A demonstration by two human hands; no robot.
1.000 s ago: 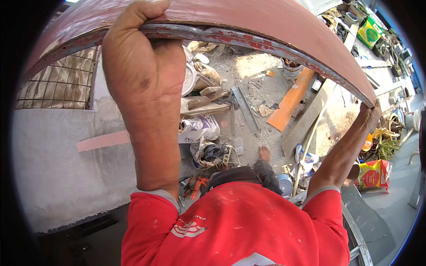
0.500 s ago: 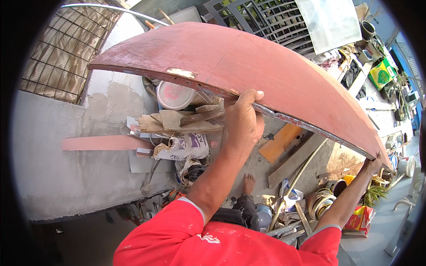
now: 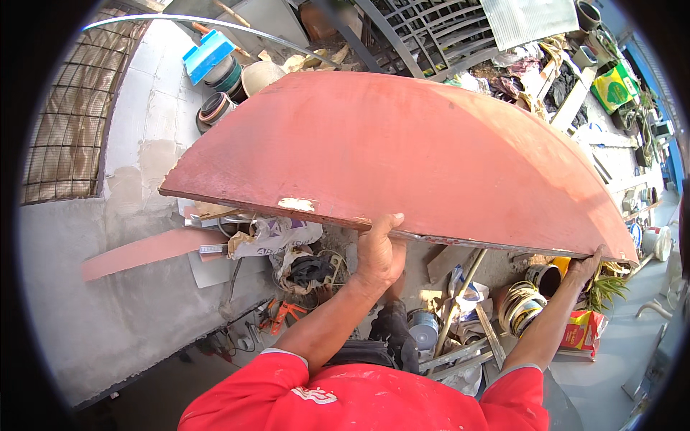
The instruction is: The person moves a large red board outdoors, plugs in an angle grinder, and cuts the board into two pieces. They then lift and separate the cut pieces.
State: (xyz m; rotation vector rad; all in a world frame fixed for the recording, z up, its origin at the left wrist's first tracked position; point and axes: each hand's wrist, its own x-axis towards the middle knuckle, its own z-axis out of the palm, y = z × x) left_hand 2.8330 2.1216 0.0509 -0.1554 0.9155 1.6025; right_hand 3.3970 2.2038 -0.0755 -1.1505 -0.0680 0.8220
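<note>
A large salmon-pink board (image 3: 388,158) with a chipped, worn near edge and a curved far edge stretches across the view, held up in front of my chest. My left hand (image 3: 381,255) grips the middle of its near edge, thumb over the top, fingers hidden beneath. My right hand (image 3: 582,267) is closed on the same edge close to the board's right end. The board hides much of the ground beyond it.
A wire-mesh panel (image 3: 68,108) over a grey wall (image 3: 108,309), stacked buckets (image 3: 219,75), dark metal grilles (image 3: 445,39), scrap planks, a white sack (image 3: 277,237), cans (image 3: 517,309), a red-yellow bag (image 3: 582,334) and orange tools (image 3: 284,316) surround me on the cluttered ground.
The board has come down from high in the view and tipped so its broad face shows. Both hands moved lower with it, the left also rightward; more of the background beyond it now shows.
</note>
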